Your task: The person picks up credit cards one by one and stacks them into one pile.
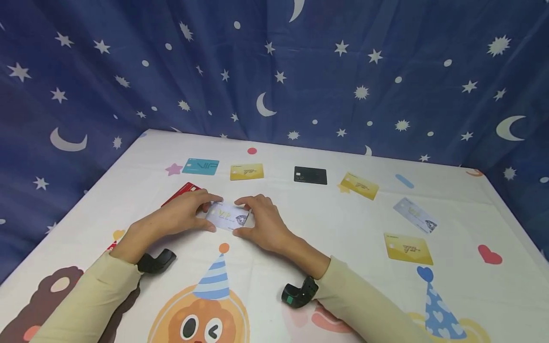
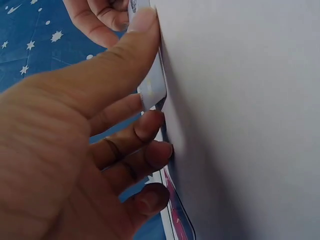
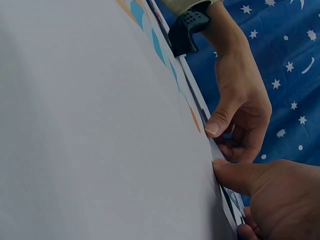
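Between my two hands a silver-white VIP card (image 1: 226,215) lies close over the tablecloth, its printed face up. My left hand (image 1: 182,214) pinches it on the left side, thumb at the near edge and index finger at the far edge. From the right, my right hand (image 1: 267,224) grips the other end in the same way. In the left wrist view the thumb lies across the card (image 2: 154,82), and the other fingers curl loosely below. A red card (image 1: 182,191) sits just behind the left hand, which partly covers it.
Along the back lie a teal card (image 1: 200,166), a gold card (image 1: 246,171) and a black card (image 1: 310,175). Rightward are another gold card (image 1: 360,185), a second silver card (image 1: 415,214) and a nearer gold card (image 1: 408,248). A blue starry curtain (image 1: 309,81) hangs behind the table.
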A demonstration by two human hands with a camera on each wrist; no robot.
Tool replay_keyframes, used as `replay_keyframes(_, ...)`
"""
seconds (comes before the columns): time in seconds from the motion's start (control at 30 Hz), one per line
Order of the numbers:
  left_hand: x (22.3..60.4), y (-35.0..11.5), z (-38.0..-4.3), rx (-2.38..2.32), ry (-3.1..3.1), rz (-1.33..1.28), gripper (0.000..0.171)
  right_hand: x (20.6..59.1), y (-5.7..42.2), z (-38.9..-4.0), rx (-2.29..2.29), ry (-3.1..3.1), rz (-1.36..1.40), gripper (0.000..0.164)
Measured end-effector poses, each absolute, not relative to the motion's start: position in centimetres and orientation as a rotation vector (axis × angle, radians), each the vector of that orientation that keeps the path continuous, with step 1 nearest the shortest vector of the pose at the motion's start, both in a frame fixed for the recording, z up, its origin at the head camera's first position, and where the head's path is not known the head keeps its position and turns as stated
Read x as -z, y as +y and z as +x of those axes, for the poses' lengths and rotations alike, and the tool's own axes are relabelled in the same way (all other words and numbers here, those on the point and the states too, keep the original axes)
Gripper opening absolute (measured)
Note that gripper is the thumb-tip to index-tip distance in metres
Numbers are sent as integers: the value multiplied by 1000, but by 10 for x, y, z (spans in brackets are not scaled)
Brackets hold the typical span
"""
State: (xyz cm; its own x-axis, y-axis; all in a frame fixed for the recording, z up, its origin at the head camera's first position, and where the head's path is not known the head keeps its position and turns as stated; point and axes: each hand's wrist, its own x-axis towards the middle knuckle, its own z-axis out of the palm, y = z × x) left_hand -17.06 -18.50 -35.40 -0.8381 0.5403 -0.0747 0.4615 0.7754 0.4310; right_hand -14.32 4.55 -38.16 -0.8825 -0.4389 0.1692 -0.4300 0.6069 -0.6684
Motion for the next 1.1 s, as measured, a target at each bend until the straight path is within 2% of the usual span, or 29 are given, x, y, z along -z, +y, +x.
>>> replay_keyframes(0.37, 357, -192, -174, -814, 2763, 747, 59, 384, 46, -142, 1213, 2791, -775, 51)
replay_keyframes(0.8, 351, -195, -171, -832, 2709, 794, 65, 384, 47, -141, 1197, 2817, -752, 46)
replay_keyframes(1.1, 351, -201, -171, -928, 2680, 816, 59, 382, 51, -142, 1162, 2798, -799, 61)
